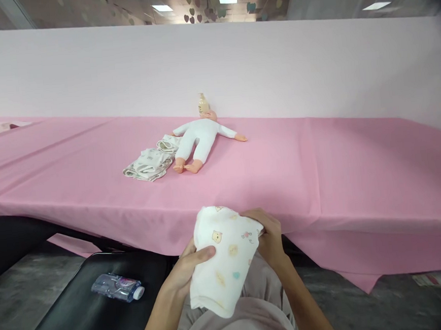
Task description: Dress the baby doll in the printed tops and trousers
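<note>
A folded white cloth [224, 266] with small printed bears and hearts is held up over my lap, in front of the table edge. My left hand [192, 266] grips its left side, thumb lying across the printed face and the other fingers behind it. At the upper right corner, my right hand [268, 235] is closed on the cloth, its fingertips partly hidden. Beyond, a baby doll [199, 136] in a white suit lies on its back on the table, arms spread and feet towards me. Folded pale patterned cloths [149, 164] lie beside its legs.
Pink cloth [267, 171] covers the long table and hangs over its front edge. A pump bottle [202, 104] stands behind the doll's head, near the white wall [121, 71]. On a black chair [82, 308] at my left lies a clear plastic bottle [117, 288].
</note>
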Tool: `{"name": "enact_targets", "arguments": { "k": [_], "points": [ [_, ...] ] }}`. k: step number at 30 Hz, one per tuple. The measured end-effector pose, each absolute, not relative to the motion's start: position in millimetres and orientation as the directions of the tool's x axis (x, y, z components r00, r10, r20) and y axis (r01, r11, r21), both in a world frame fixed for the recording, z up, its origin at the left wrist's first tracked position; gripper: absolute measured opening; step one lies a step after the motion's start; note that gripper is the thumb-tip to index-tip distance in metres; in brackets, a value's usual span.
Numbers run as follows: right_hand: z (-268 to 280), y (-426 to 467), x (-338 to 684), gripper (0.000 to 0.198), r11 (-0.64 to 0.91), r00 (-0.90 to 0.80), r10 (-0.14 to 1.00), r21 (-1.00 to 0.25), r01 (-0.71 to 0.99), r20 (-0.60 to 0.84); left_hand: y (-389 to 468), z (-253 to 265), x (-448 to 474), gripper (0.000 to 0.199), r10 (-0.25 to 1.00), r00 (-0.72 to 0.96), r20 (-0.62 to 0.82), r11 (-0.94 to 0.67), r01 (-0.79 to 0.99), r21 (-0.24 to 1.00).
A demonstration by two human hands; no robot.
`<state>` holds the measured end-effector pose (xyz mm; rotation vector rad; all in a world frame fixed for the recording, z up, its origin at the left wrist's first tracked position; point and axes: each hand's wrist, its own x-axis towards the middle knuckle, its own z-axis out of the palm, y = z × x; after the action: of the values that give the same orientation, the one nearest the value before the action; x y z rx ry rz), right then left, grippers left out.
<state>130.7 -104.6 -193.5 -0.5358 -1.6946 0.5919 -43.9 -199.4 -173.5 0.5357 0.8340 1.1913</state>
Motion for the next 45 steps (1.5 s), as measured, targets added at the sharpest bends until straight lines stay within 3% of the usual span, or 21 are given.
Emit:
{"name": "enact_targets", "arguments": {
  "k": [4,8,20,26,29,32,36,40,43,45],
  "points": [
    [-196.5,-113.2,124.7,0.020,0.541,-0.374,0.777,-0.841,-0.012,0.506,-196.3,-169.3,-37.0,0.073,0.975,0.013,-0.223,0.191,-0.564,0.803],
    [-200.1,-123.3,120.6,0.024,0.211,-0.520,0.808,-0.961,-0.181,0.275,-194.7,-168.3,-27.1,0.072,0.970,-0.144,-0.196,0.102,-0.494,0.864],
    [-199.1,-120.6,127.8,0.029,-0.108,-0.468,0.880,-0.927,-0.360,0.079,-199.2,-164.2,-16.2,0.081,0.961,-0.176,-0.211,0.135,-0.369,0.920],
    [-183.0,-126.7,142.9,0.049,-0.340,-0.631,0.775,-0.862,-0.377,-0.030,-198.4,-171.5,-19.8,0.072,0.953,-0.286,-0.096,0.054,-0.152,0.987],
    [-176.4,-132.1,149.1,0.070,-0.282,-0.718,0.692,-0.890,-0.359,0.070,-193.4,-187.4,-24.9,0.062,0.957,-0.287,0.034,-0.039,-0.012,0.999],
    [-177.5,-140.6,144.4,0.093,-0.046,-0.696,0.700,-0.963,-0.267,0.159,-188.2,-199.7,-26.5,0.055,0.953,-0.276,0.124,-0.109,0.070,0.992],
    [-185.0,-148.1,132.6,0.070,0.193,-0.483,0.843,-0.971,-0.139,0.237,-187.3,-196.7,-28.7,0.060,0.938,-0.325,0.119,-0.115,0.033,0.993],
    [-185.4,-146.1,133.9,0.052,0.107,-0.499,0.840,-0.966,-0.237,0.215,-193.6,-190.0,-38.0,0.070,0.968,-0.253,0.012,-0.045,-0.127,0.991],
    [-184.5,-143.4,135.8,0.052,0.028,-0.493,0.849,-0.947,-0.321,0.192,-196.1,-192.1,-42.2,0.048,0.981,-0.177,-0.083,0.047,-0.202,0.978],
    [-185.9,-142.4,132.9,0.050,0.038,-0.403,0.897,-0.941,-0.337,0.180,-194.1,-191.5,-41.6,0.039,0.983,-0.165,-0.085,0.050,-0.205,0.977]
  ]
}}
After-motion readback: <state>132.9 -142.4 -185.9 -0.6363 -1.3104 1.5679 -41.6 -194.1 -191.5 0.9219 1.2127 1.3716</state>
